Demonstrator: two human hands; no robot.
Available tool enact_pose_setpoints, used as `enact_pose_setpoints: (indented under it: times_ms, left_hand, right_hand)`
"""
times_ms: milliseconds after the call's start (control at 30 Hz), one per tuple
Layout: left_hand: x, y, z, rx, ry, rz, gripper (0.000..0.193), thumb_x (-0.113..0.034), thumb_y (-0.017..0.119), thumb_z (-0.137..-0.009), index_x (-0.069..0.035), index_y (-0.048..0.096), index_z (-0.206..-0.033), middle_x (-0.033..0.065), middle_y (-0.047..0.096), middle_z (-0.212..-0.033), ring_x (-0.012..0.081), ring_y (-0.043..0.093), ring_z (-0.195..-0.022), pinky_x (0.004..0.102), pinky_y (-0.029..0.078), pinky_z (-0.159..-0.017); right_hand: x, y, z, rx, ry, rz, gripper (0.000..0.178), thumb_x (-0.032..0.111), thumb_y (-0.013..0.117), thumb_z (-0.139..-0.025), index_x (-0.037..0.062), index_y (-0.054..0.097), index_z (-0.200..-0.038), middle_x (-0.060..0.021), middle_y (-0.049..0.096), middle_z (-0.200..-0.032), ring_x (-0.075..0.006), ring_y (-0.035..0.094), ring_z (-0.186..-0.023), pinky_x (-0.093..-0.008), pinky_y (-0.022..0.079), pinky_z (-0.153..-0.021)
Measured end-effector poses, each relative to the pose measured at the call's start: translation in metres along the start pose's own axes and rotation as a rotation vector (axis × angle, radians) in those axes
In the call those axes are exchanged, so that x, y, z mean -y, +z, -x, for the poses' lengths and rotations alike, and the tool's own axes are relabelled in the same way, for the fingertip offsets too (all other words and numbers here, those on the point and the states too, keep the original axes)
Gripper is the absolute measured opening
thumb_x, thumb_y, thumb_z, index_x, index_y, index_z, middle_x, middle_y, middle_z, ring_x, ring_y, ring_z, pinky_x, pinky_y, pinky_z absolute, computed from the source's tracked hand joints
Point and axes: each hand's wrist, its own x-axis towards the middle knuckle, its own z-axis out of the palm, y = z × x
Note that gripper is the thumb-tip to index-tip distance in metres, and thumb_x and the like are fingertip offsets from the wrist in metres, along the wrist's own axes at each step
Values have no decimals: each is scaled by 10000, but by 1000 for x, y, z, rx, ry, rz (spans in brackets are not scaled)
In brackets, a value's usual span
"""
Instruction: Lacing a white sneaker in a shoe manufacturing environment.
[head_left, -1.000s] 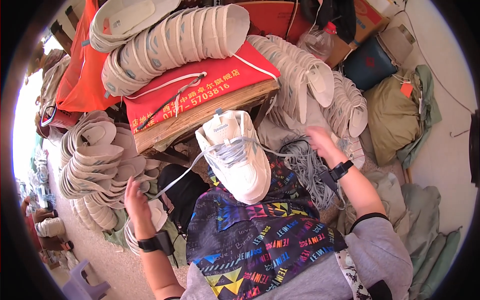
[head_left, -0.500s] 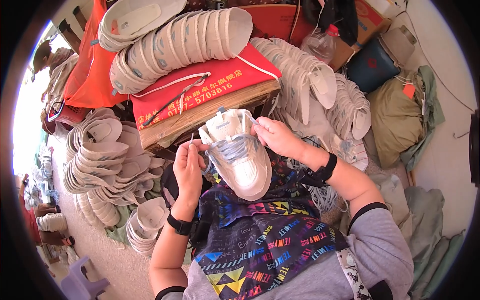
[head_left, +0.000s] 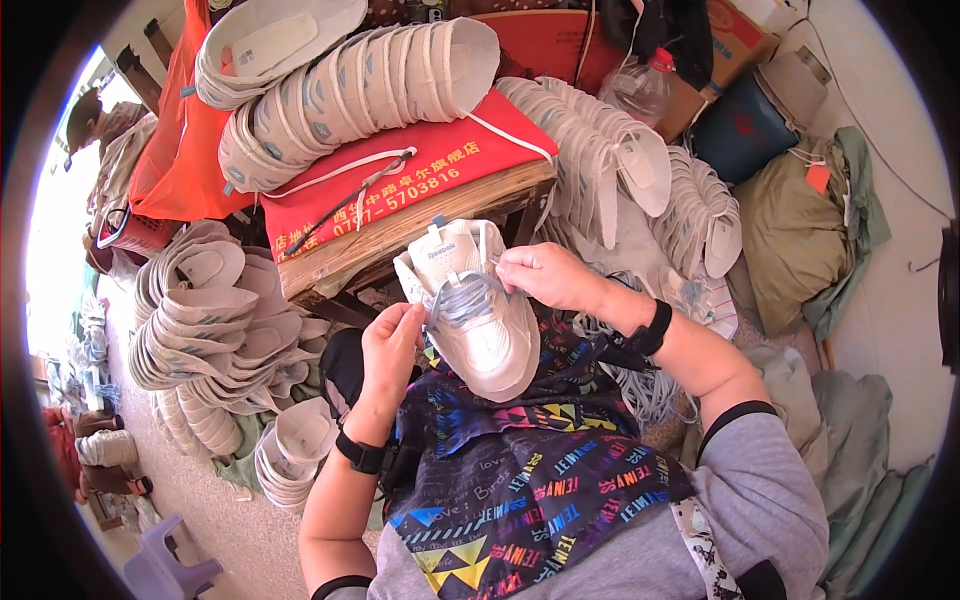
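A white shoe upper (head_left: 490, 352) lies over my lap, toe toward me, with grey-blue shoelace (head_left: 466, 300) crossing its front in several rows. My left hand (head_left: 392, 345) is closed in a pinch at the upper's left edge, on the shoelace at that side. At the upper's right edge, near the top eyelets, my right hand (head_left: 548, 276) pinches what looks like the other end of the lace; the fingertips partly hide it. Under the upper is a dark apron (head_left: 540, 470) with colourful print.
Ahead stands a wooden stool (head_left: 420, 235) covered by a red bag (head_left: 500, 130), with a row of nested shoe uppers (head_left: 350, 95) on top. More stacked uppers (head_left: 190, 330) stand at left and others (head_left: 610, 160) at right. Loose laces (head_left: 655, 395) hang beside my right forearm.
My left hand has lowered and moved right, close against the upper; the lace tip that stuck up from its fingers no longer shows. My right hand has shifted slightly left and down.
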Motion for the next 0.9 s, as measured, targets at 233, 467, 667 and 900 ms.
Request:
enact_pose_setpoints:
  times_ms: [233, 467, 667, 900]
  left_hand:
    - [-15, -2, -9, 36, -177, 116, 206, -174, 592, -888, -65, 616, -715, -46, 510, -613, 37, 411, -537, 195, 294, -503]
    - [-6, -1, -17, -63, 41, -99, 206, -112, 581, -863, -43, 592, -669, -36, 502, -596, 58, 443, -538, 228, 322, -489]
    - [-30, 3, -11, -125, 542, -905, 157, -142, 650, -840, -6, 611, -774, 149, 607, -774, 347, 605, -718, 409, 486, -659]
    - [-69, -26, -37, 357, 810, -971, 292, -37, 712, -737, -62, 588, -1000, 108, 560, -1034, 331, 583, -932, 412, 487, -786]
  right_hand:
    - [8, -5, -8, 44, 16, 99, 298, 292, 515, -837, 54, 634, -703, -141, 616, -662, -311, 601, -628, -404, 465, -608]
    - [25, -6, -16, -68, -131, 420, 283, 286, 526, -825, 66, 649, -698, -155, 616, -645, -364, 604, -618, -450, 477, -588]
    - [39, -16, -14, 72, -405, 1015, 125, 205, 663, -768, 96, 641, -826, -72, 608, -791, -290, 610, -811, -416, 479, -713]
    - [34, -30, -39, 49, -714, 843, 204, 137, 614, -807, 81, 537, -987, -92, 544, -969, -283, 605, -886, -424, 498, -759]
